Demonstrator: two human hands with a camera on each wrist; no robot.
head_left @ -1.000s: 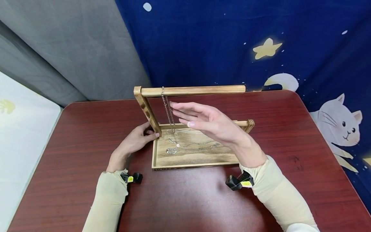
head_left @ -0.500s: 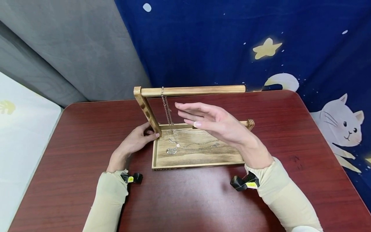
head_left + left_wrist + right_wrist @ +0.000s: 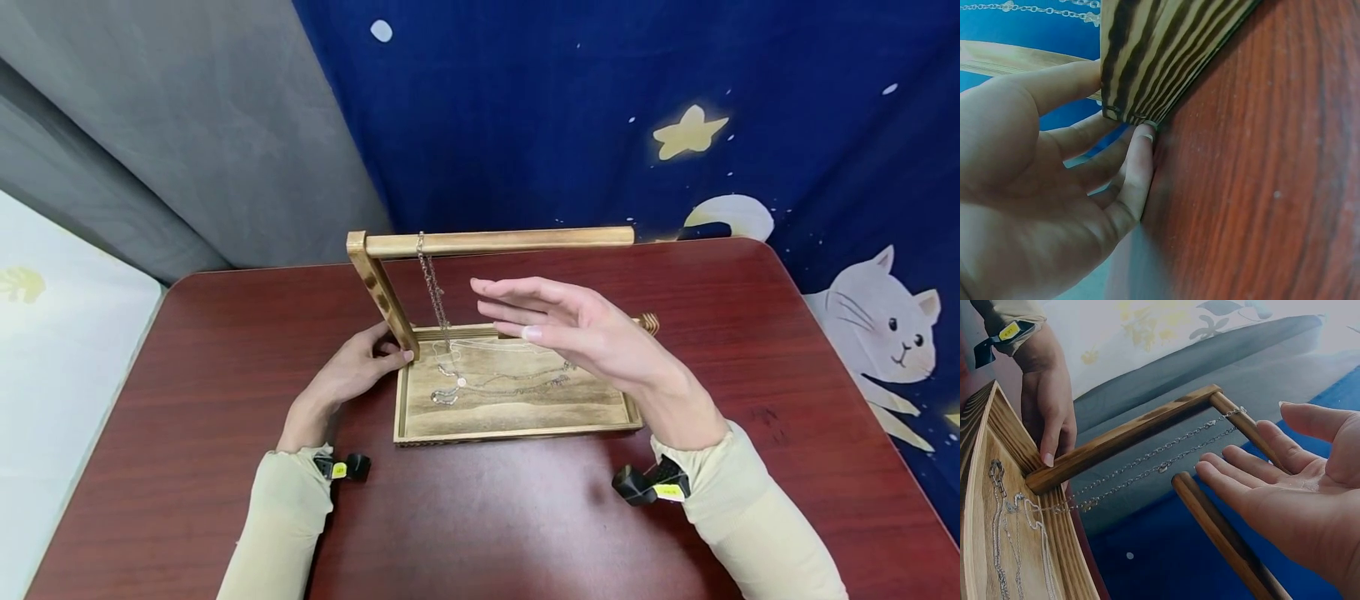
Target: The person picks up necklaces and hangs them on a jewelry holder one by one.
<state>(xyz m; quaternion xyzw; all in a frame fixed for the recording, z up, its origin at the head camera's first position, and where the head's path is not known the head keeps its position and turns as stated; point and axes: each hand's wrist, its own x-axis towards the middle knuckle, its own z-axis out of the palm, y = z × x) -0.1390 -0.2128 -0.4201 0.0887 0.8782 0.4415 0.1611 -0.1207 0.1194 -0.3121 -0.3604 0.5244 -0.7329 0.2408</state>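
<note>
A wooden jewelry stand has an upright post (image 3: 385,296), a top bar (image 3: 517,240) and a shallow tray base (image 3: 517,432). My left hand (image 3: 358,367) holds the stand at its left back corner, thumb at the foot of the post. In the left wrist view its fingers (image 3: 1138,162) reach round the striped wooden edge (image 3: 1154,56). One silver chain necklace (image 3: 432,283) hangs looped over the bar near the post, its lower end down at the tray. My right hand (image 3: 592,329) hovers over the tray with fingers extended, apart from the chain and holding nothing.
More necklaces (image 3: 517,390) lie across the tray floor, one with a small round pendant (image 3: 461,382). A shorter lower rod (image 3: 1222,537) shows beside my right fingers in the right wrist view. The red-brown table (image 3: 480,517) ends at a curtain (image 3: 517,108) behind.
My right hand has drawn away to the right from the hanging necklace, whose strands now hang closer together. The left hand keeps its hold on the stand.
</note>
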